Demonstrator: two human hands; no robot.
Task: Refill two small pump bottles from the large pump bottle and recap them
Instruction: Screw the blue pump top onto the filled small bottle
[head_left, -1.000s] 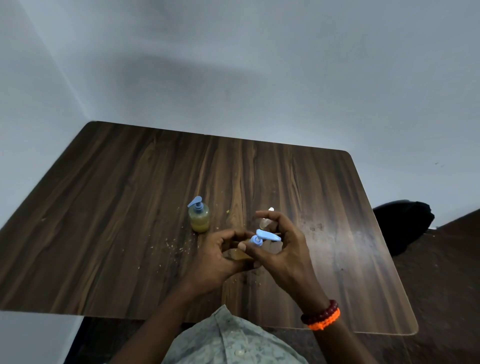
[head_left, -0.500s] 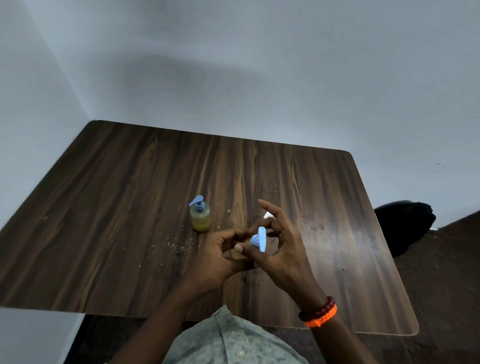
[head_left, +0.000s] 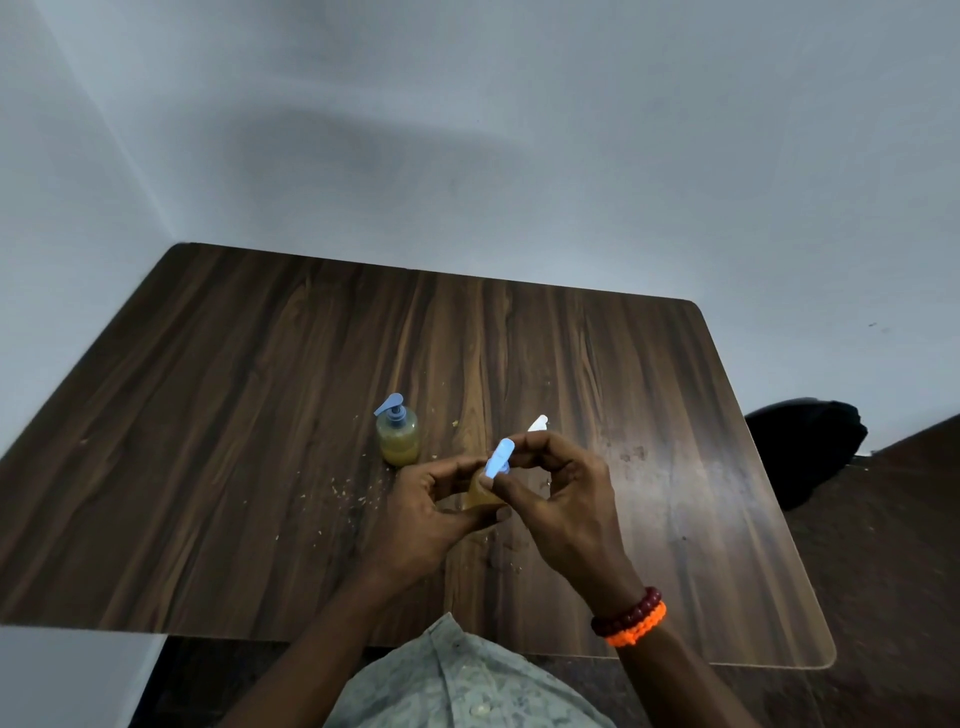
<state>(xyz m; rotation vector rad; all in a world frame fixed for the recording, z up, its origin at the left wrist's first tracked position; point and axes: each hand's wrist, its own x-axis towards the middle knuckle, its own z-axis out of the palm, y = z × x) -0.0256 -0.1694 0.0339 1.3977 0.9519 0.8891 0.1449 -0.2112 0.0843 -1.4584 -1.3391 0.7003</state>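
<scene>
Blue pump head (head_left: 497, 457): right hand (head_left: 563, 501) fingers pinch | small bottle (head_left: 480, 493): left hand (head_left: 423, 512) grips, mostly hidden

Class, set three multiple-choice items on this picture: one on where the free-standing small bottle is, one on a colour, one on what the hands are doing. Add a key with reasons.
1. Where does the capped bottle stand on the table?
A. Beyond the left hand
B. Right of the right hand
C. At the near edge

2. What colour is the pump between the fingers?
A. White
B. Blue
C. Orange

3. What is the state of the held bottle?
A. Lying on its side, untouched
B. Gripped by the left hand, with the right hand pinching its pump
C. Standing alone with no pump

Key
1 A: it stands farther back, beyond the left hand and to its left.
2 B: the pump is light blue.
3 B: left fingers wrap the body; right fingers pinch the pump.
</scene>
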